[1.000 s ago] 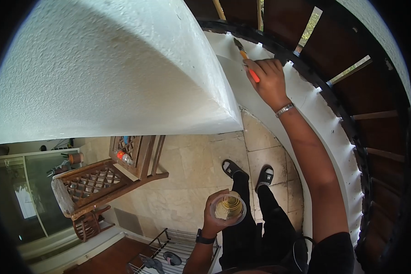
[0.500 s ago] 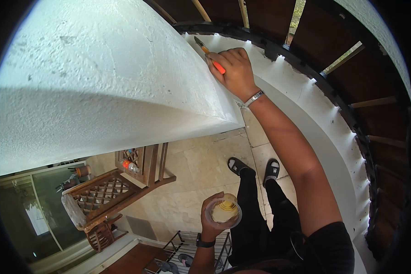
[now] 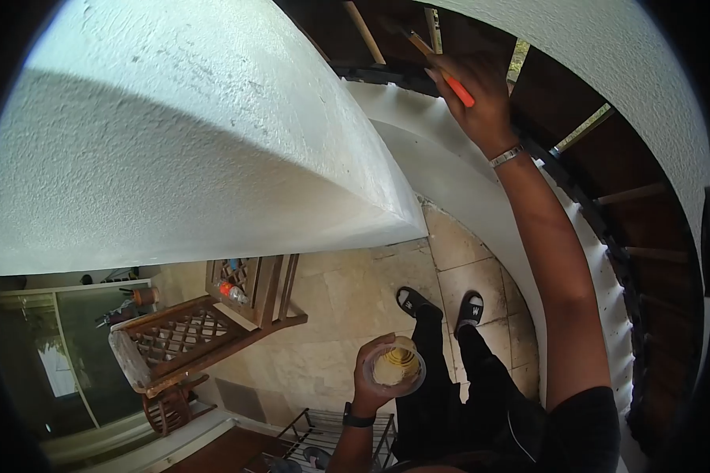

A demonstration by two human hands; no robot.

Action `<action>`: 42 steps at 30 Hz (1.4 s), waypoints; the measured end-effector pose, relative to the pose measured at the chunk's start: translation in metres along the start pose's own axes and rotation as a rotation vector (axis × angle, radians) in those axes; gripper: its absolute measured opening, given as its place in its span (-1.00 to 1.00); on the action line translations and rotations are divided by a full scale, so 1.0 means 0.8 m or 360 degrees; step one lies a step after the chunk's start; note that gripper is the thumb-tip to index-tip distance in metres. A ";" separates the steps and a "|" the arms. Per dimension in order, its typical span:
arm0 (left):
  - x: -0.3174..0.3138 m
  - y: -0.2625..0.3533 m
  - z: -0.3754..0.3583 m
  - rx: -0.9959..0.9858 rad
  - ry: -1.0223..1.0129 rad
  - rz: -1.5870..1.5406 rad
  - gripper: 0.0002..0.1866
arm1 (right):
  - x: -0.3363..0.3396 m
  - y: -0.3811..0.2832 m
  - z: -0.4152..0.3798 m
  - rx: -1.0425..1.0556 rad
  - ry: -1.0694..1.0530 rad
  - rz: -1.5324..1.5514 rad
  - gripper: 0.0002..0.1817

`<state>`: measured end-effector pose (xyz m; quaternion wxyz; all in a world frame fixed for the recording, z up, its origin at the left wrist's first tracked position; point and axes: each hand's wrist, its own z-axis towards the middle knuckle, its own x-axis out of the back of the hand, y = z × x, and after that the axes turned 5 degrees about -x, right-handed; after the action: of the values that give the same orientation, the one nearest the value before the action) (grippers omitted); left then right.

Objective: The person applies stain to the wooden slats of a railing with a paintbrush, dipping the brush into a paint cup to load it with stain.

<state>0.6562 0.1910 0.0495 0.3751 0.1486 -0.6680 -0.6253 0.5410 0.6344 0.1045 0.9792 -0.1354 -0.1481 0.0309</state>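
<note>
My right hand [image 3: 483,101] is raised at the upper right, fingers closed round a paintbrush [image 3: 458,90] with an orange-red handle end. The brush points up and left, its dark tip overlapping the dark brown panels [image 3: 556,94] of the curved railing in this view. Low in the view, my left hand [image 3: 368,386] is wrapped round a clear plastic cup [image 3: 412,384] with pale, cream-coloured contents. The cup is held in front of my legs. A white textured wall [image 3: 252,150] fills the upper left, its edge running down to a pointed corner.
Below lies a tiled floor [image 3: 331,292] where my sandalled feet stand. A wooden lattice bench [image 3: 237,347] with a bottle [image 3: 233,292] on it is at the left. A metal rack [image 3: 323,433] with footwear stands near my left arm. A white curved ledge [image 3: 442,150] follows the railing.
My right hand has moved up and right with the paintbrush, away from the white wall's edge toward the railing panels. My left hand still holds the cup, slightly shifted with the view.
</note>
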 end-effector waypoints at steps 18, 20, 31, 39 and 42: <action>0.008 0.069 -0.014 -0.0292 0.0171 0.0133 -0.14 | 0.069 -0.016 -0.011 -0.0258 -0.0725 -0.0327 -0.74; 0.011 0.076 -0.027 -0.0268 0.0173 0.0121 -0.14 | 0.059 -0.016 -0.004 -0.0163 -0.0685 -0.0240 -0.71; 0.041 0.143 -0.098 -0.0227 0.0312 0.0264 -0.15 | 0.114 -0.054 -0.041 -0.0352 -0.0464 -0.0146 -0.72; 0.087 0.139 -0.136 -0.0217 0.0353 0.0188 -0.03 | 0.400 -0.239 -0.305 -0.1399 -0.0852 -0.0069 -0.80; 0.121 0.151 -0.142 -0.0272 0.0290 0.0165 -0.05 | 0.446 -0.303 -0.350 -0.1770 -0.0813 -0.0120 -0.74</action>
<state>0.7017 0.0648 0.1871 0.4773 0.1378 -0.5822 -0.6436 0.9703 0.3658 0.0140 0.6958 -0.6092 -0.3766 -0.0541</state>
